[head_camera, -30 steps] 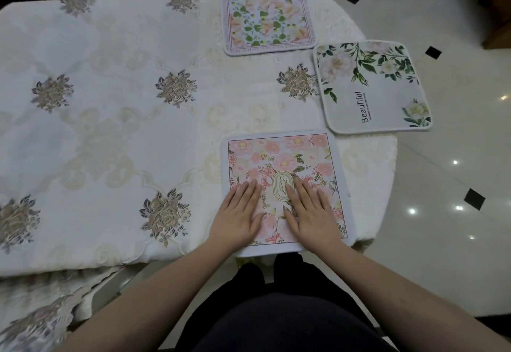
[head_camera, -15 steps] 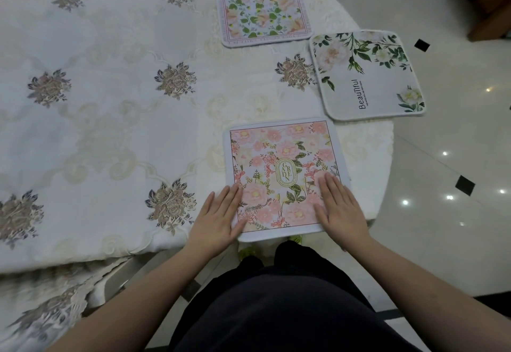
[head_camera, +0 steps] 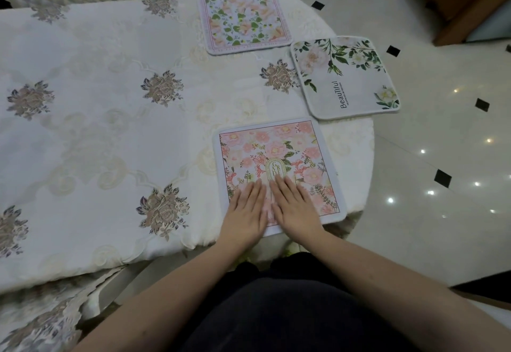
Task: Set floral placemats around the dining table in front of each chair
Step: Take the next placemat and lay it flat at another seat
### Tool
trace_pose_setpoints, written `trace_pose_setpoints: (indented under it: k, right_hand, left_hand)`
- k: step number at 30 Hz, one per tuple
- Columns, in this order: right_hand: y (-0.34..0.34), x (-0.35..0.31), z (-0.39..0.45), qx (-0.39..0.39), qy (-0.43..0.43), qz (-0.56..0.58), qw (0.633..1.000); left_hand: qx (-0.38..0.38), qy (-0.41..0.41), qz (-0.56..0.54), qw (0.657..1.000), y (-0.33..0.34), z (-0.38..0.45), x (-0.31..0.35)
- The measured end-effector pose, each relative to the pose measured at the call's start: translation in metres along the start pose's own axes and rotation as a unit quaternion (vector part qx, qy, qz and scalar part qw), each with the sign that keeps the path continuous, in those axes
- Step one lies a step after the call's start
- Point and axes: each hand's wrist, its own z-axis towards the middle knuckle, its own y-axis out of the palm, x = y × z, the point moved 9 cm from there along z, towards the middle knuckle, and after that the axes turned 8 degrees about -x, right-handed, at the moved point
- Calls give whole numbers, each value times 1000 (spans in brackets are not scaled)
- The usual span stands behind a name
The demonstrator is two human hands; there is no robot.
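Cream embroidered tablecloth (head_camera: 105, 119) covers the table. Pink floral placemat (head_camera: 276, 155) lies at the near edge; left hand (head_camera: 244, 210) and right hand (head_camera: 296, 208), fingers straight, now press its middle side by side, having come in from its sides.

Broad bare tablecloth (head_camera: 91, 119) left of three placemats, pink placemat (head_camera: 276, 155) near edge, white placemat (head_camera: 345, 78) just beyond, third placemat (head_camera: 243, 20) far edge

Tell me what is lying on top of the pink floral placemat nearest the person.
Both hands rest flat on the pink floral placemat, left hand beside right hand, side by side over its near half. They cover the lower print and part of the arched label.
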Motion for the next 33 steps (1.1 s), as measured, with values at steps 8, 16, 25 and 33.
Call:
trace_pose_setpoints:
  k: [8,16,25,33]
  right_hand:
    - [-3,67,-26,3,30,9,1000]
    - [-5,106,-51,-53,30,26,998]
    - [-43,127,-65,-53,-4,85,995]
    - [-103,195,-96,-10,53,145,988]
  left_hand:
    - [-23,-18,47,998,-3,-13,-29]
    - [-69,-128,33,989,-6,-40,-46]
    - [-103,-224,61,967,-65,-40,-3]
    - [-86,-52,98,990,-104,31,160]
